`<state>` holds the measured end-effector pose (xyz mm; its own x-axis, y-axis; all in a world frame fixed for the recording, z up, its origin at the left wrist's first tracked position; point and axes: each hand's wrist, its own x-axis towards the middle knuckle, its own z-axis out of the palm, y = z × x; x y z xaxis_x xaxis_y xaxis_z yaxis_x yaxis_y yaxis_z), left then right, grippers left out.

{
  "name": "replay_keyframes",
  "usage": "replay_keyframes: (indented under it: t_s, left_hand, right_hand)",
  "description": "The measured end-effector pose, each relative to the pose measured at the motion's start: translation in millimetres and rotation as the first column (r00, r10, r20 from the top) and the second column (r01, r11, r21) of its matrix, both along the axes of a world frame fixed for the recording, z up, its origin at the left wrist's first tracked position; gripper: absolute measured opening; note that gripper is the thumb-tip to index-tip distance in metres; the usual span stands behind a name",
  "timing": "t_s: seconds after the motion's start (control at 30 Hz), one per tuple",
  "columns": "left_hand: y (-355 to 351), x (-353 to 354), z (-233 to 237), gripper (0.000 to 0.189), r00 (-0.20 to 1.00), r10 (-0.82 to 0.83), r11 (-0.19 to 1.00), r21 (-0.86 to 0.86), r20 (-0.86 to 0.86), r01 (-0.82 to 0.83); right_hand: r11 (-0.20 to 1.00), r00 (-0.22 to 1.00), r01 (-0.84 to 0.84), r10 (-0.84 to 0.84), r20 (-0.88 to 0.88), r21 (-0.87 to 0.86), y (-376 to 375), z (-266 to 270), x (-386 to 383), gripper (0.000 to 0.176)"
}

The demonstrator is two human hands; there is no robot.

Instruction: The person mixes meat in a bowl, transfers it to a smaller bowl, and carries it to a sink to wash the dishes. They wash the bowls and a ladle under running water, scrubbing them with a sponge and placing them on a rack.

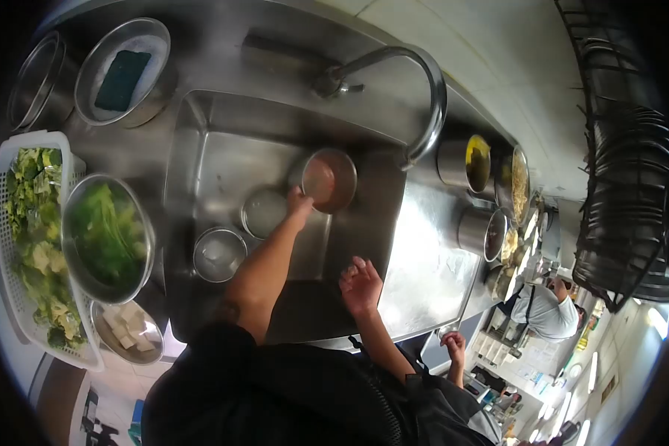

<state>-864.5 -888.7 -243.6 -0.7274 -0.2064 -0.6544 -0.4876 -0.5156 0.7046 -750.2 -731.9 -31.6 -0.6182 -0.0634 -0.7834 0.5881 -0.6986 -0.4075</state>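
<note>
My left hand [299, 205] grips the near rim of a round metal bowl [340, 199] that looks reddish-brown inside. The bowl is over the steel sink basin [238, 160], tilted so its inside shows. Below and left of it, a round clear or metal bowl [260, 215] and a smaller round bowl [220, 255] sit on the basin floor. My right hand [361, 287] hovers over the sink's near edge, palm up, fingers loosely curled and apart, with nothing in it. The curved faucet [432, 97] arches over the basin's right side.
Left of the sink stand a white basket [70, 152] of vegetables, a bowl of greens [108, 234], a bowl of tofu-like cubes [130, 331] and a bowl with a green scouring pad [123, 80]. Pots [457, 163] line the right counter. Another person [543, 312] stands beyond.
</note>
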Motion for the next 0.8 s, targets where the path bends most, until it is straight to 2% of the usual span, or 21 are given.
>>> replay_keyframes:
  t_s: [0.03,0.07,0.1,0.13,0.17,0.2,0.23,0.27,0.3,0.33,0.37,0.4,0.43,0.5,0.53,0.57,0.63,0.67,0.73,0.77,0.8]
  left_hand:
    - [0,6,-2,0.019,1.0,-0.009,1.0,-0.007,0.005,0.009]
    - [5,13,-24,0.019,0.994,-0.076,0.991,-0.106,0.074,0.083]
    - [-1,16,-21,0.021,0.98,-0.135,0.965,-0.203,0.146,0.164]
    - [-4,18,-15,0.021,0.979,-0.145,0.96,-0.221,0.14,0.174]
    - [-14,12,29,0.023,0.986,-0.081,0.872,-0.469,0.144,0.14]
    - [-22,6,72,0.027,0.991,-0.011,0.726,-0.681,0.131,0.098]
    - [-30,-7,99,0.028,0.99,-0.054,0.63,-0.774,-0.132,-0.069]
    - [-41,-23,127,0.03,0.921,-0.122,0.529,-0.81,-0.37,-0.255]
    - [-55,-42,177,0.034,0.824,-0.169,0.622,-0.707,-0.542,-0.337]
    - [-64,-64,210,0.037,0.763,-0.189,0.646,-0.663,-0.618,-0.378]
    - [-75,-76,249,0.044,0.761,-0.209,0.756,-0.596,-0.614,-0.272]
    - [-81,-93,271,0.043,0.729,-0.219,0.782,-0.563,-0.648,-0.266]
    - [-86,-113,265,0.043,0.722,-0.216,0.781,-0.561,-0.657,-0.276]
    - [-90,-143,253,0.042,0.592,-0.509,0.49,-0.776,-0.625,-0.398]
    - [-97,-141,251,0.04,0.637,-0.575,0.571,-0.809,-0.514,-0.137]
    - [-99,-132,248,0.04,0.642,-0.562,0.579,-0.802,-0.522,-0.147]
    - [-105,-109,236,0.036,0.635,-0.646,0.496,-0.865,-0.424,-0.073]
    - [-110,-96,230,0.036,0.644,-0.64,0.495,-0.866,-0.42,-0.073]
    - [-119,-63,213,0.034,0.588,-0.669,0.542,-0.84,-0.455,-0.033]
    - [-124,-46,196,0.034,0.602,-0.665,0.544,-0.839,-0.441,-0.014]
    - [-127,-27,171,0.036,0.736,-0.491,0.633,-0.771,-0.467,-0.067]
  right_hand:
    - [1.0,1.0,0.009,-0.009,0.005,-0.007,5,-5,1,0.03]
    - [1.0,1.0,-0.006,0.006,0.014,0.006,3,-3,-1,0.029]
    - [1.0,1.0,-0.019,0.018,0.019,0.017,-1,-3,-3,0.028]
    - [1.0,1.0,-0.006,0.006,0.011,0.0,-6,-6,-7,0.028]
    - [1.0,1.0,-0.006,0.006,0.018,-0.011,-12,-8,-14,0.024]
    - [1.0,1.0,-0.01,0.011,0.028,-0.019,-16,-10,-22,0.02]
    - [0.999,1.0,-0.016,0.017,0.024,-0.029,-21,-15,-31,0.02]
    - [0.997,0.997,0.076,-0.075,0.032,-0.029,-28,-26,-41,0.016]
    - [0.986,0.986,0.161,-0.16,0.042,-0.03,-34,-39,-49,0.013]
    - [0.996,0.992,0.092,-0.089,0.086,-0.021,-30,-61,-59,0.009]
    - [0.997,0.995,0.072,-0.07,0.078,-0.031,-38,-67,-72,0.009]
    - [0.999,0.995,0.03,-0.031,0.094,0.013,-46,-69,-87,0.008]
    - [0.998,0.994,-0.007,0.0,0.109,0.061,-53,-67,-101,0.012]
    - [0.993,0.994,-0.082,0.076,0.078,0.086,-73,-50,-125,0.012]
    - [0.981,0.986,-0.159,0.152,0.066,0.115,-84,-40,-135,0.013]
    - [0.977,0.985,-0.169,0.162,0.064,0.126,-90,-36,-144,0.013]
    - [0.965,0.972,-0.229,0.233,-0.019,0.129,-106,-35,-159,0.016]
    - [0.963,0.97,-0.239,0.243,-0.014,0.127,-112,-41,-166,0.016]
    - [0.967,0.969,-0.226,0.212,-0.124,-0.118,-118,-61,-167,0.019]
    - [0.966,0.971,-0.228,0.216,-0.1,-0.122,-126,-65,-161,0.019]
    - [0.986,0.992,-0.129,0.126,-0.028,-0.105,-137,-66,-154,0.017]
